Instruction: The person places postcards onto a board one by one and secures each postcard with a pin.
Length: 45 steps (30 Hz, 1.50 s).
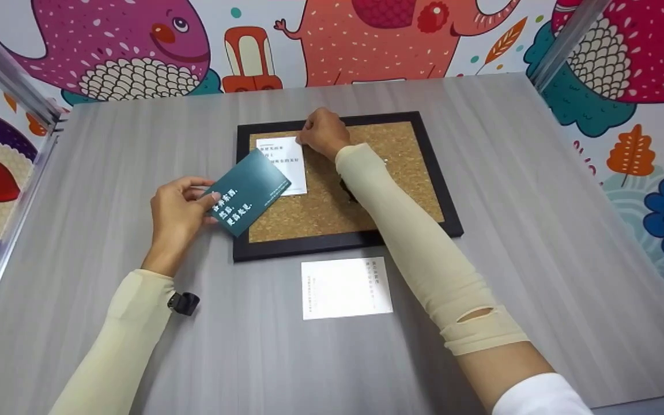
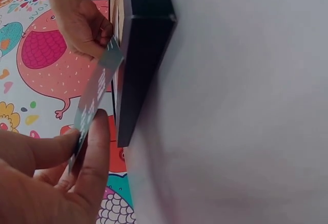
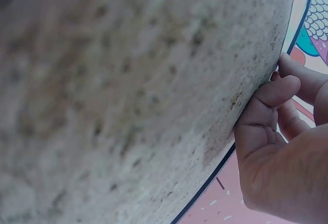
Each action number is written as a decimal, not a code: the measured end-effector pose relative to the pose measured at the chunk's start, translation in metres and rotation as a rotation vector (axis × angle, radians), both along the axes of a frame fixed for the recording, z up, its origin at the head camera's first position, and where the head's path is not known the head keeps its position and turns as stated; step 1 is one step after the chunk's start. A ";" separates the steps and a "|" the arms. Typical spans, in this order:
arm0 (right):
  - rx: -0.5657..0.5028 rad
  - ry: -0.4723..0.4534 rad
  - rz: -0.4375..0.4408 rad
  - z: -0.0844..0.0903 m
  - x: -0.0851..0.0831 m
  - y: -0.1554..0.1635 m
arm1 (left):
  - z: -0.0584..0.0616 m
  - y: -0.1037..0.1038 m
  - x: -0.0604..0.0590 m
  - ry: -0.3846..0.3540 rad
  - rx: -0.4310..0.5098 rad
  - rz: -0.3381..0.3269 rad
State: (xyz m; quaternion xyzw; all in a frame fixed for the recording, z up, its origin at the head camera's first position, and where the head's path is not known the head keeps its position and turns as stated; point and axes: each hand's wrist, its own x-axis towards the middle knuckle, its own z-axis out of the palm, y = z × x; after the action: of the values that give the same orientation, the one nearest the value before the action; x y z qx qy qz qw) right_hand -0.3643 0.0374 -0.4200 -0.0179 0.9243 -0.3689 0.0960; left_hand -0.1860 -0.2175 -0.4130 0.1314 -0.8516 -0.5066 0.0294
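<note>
A cork board [image 1: 401, 167] in a black frame [image 1: 343, 242] lies flat on the grey table [image 1: 539, 230]. A white printed card [image 1: 286, 170] lies on its upper left part. My right hand [image 1: 323, 132] rests with curled fingers on that card's top right corner; what is under the fingertips is hidden. In the right wrist view the thumb and fingers [image 3: 271, 111] curl against the cork [image 3: 128, 90]. My left hand [image 1: 179, 210] pinches a dark teal card [image 1: 246, 192] with white lettering, held over the frame's left edge. The left wrist view shows this card [image 2: 95, 98] edge-on beside the frame [image 2: 143, 55].
A second white card [image 1: 346, 287] lies on the table just in front of the frame. A small dark object [image 1: 348, 193] on the cork is mostly hidden by my right forearm. Metal posts [image 1: 3, 69] stand at the table's back corners, before a cartoon-painted wall.
</note>
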 end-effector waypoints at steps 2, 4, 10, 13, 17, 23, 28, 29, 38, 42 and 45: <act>-0.004 0.002 0.001 0.000 0.000 0.000 | 0.000 0.003 0.000 0.002 -0.002 -0.008; -0.009 -0.002 0.002 -0.001 -0.001 0.000 | 0.000 0.005 0.000 0.000 0.003 -0.016; -0.022 -0.017 0.001 -0.001 -0.002 0.000 | 0.000 0.011 -0.001 -0.002 0.010 -0.037; -0.016 -0.021 -0.003 -0.001 -0.002 0.000 | -0.001 0.013 -0.002 0.001 0.012 -0.048; -0.011 -0.041 -0.020 0.001 -0.001 -0.001 | -0.002 0.018 -0.003 0.016 -0.006 -0.052; -0.008 -0.055 -0.033 0.001 -0.001 -0.002 | -0.004 0.024 -0.004 0.038 -0.064 -0.043; -0.019 -0.017 -0.008 -0.001 0.000 0.000 | -0.005 0.027 -0.005 0.042 -0.067 -0.045; -0.020 -0.012 -0.003 -0.002 -0.001 0.001 | -0.005 0.027 -0.005 0.041 -0.068 -0.045; -0.009 -0.024 -0.002 -0.001 -0.002 0.000 | -0.006 0.030 -0.008 0.063 -0.109 -0.054; -0.014 -0.030 -0.006 -0.001 -0.002 0.000 | -0.006 0.033 -0.008 0.082 -0.133 -0.068; -0.023 -0.040 -0.017 -0.001 -0.002 -0.001 | -0.006 0.035 -0.008 0.088 -0.151 -0.082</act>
State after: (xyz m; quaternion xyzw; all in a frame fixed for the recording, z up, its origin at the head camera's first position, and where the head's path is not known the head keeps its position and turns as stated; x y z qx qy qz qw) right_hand -0.3667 0.0366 -0.4211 -0.0037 0.9181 -0.3806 0.1108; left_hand -0.1940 -0.1822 -0.4193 0.0714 -0.8900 -0.4469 0.0560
